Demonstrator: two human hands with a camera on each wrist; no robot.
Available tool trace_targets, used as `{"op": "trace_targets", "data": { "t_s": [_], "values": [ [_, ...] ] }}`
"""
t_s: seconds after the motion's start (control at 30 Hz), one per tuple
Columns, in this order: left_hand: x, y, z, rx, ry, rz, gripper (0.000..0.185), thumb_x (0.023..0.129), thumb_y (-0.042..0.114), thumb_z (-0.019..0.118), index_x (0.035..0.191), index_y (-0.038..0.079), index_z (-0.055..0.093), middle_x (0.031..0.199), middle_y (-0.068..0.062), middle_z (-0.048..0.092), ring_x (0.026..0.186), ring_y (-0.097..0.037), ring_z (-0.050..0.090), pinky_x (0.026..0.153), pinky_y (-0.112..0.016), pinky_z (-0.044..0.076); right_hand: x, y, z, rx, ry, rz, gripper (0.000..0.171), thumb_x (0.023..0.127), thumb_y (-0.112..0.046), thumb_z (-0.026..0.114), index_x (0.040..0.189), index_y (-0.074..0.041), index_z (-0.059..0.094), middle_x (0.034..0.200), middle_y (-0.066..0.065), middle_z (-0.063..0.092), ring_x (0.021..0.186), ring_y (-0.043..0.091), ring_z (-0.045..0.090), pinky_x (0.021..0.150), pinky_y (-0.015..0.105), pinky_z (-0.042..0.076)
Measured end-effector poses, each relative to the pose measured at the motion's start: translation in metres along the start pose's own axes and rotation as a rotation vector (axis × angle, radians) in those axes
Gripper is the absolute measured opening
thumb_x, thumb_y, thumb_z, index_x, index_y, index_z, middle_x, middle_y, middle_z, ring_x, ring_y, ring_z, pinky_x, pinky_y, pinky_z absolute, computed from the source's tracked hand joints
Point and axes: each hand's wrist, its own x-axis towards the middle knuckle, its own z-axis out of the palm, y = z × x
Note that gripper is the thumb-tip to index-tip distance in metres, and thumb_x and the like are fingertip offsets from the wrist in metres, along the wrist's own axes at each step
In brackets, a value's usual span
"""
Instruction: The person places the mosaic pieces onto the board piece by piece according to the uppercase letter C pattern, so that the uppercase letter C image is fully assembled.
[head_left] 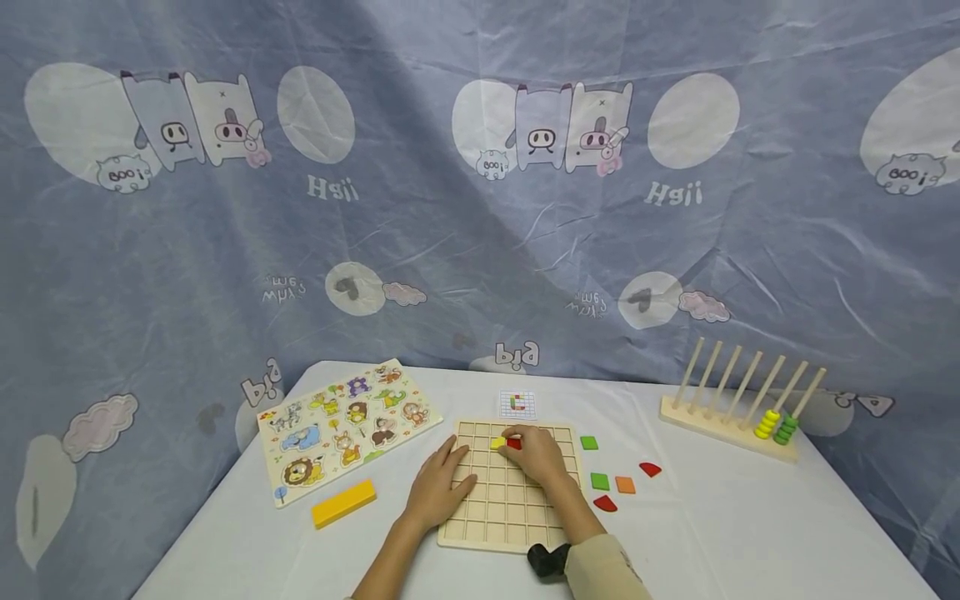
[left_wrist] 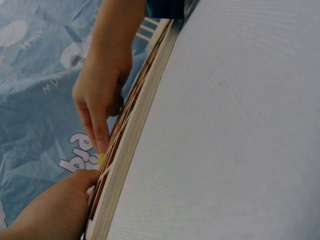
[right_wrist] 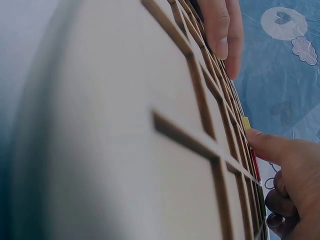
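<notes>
— So what are those little tiles like to handle?

— Light and stiff, I'd judge: small flat squares, probably wood or hard plastic. The yellow tile and the red tile sit side by side in the upper rows of the grid board, which lies flat on the tabletop. Nothing fragile about them, but they look smooth and thin, so once seated in a cell there is little edge to catch.

— Where would you take hold, then?

— By the rim with fingertips, or press on top and slide. A full grasp has nothing to close on.

— And the hands?

— The right hand lies over the board's upper middle, index finger stretched out, its tip touching the tiles; the other fingers are loosely curled and hold nothing. The left hand rests flat on the board's left edge, fingers spread and relaxed, steadying it.

— Anything else close by?

— Loose green, orange and red pieces lie on the tabletop just right of the board, well clear of both hands.
</notes>
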Motion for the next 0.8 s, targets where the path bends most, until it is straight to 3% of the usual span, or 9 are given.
{"op": "trace_targets", "data": {
  "t_s": [0.2,0.37,0.67,0.8],
  "values": [
    [0.001,0.000,-0.001,-0.001,0.006,0.004,0.053,0.091,0.041,0.053,0.134,0.011,0.048,0.146,-0.014,0.032,0.125,-0.039,0.038,0.099,-0.053,0.033,-0.001,0.000,-0.005,0.055,0.008,-0.004,0.029,0.076,-0.028,0.076,0.100,-0.012,0.071,0.058,-0.002,0.052,0.053,0.010,0.038,0.048,0.026,0.035],
    [0.000,-0.001,0.001,0.002,0.006,0.004,0.053,0.091,0.042,0.053,0.135,0.012,0.048,0.146,-0.014,0.032,0.125,-0.039,0.038,0.099,-0.052,0.032,-0.004,0.002,-0.017,0.135,0.002,0.011,0.027,0.080,-0.025,0.072,0.103,-0.010,0.070,0.049,-0.003,0.037,0.043,0.009,0.026,0.039,0.024,0.025],
    [-0.001,-0.001,0.002,0.002,0.003,-0.001,0.053,0.091,0.042,0.053,0.135,0.012,0.047,0.146,-0.014,0.031,0.125,-0.039,0.037,0.100,-0.051,0.032,-0.002,0.025,-0.061,0.117,0.086,0.009,0.028,0.082,-0.024,0.071,0.103,-0.007,0.070,0.045,-0.003,0.030,0.040,0.009,0.020,0.035,0.024,0.022],
    [-0.001,-0.001,0.001,0.001,0.001,-0.001,0.054,0.091,0.042,0.053,0.135,0.012,0.047,0.146,-0.014,0.031,0.126,-0.038,0.037,0.100,-0.051,0.031,-0.002,0.042,-0.081,0.086,0.080,0.085,0.031,0.082,-0.033,0.069,0.103,-0.010,0.070,0.045,-0.004,0.028,0.041,0.009,0.019,0.038,0.023,0.019]
  ]
}}
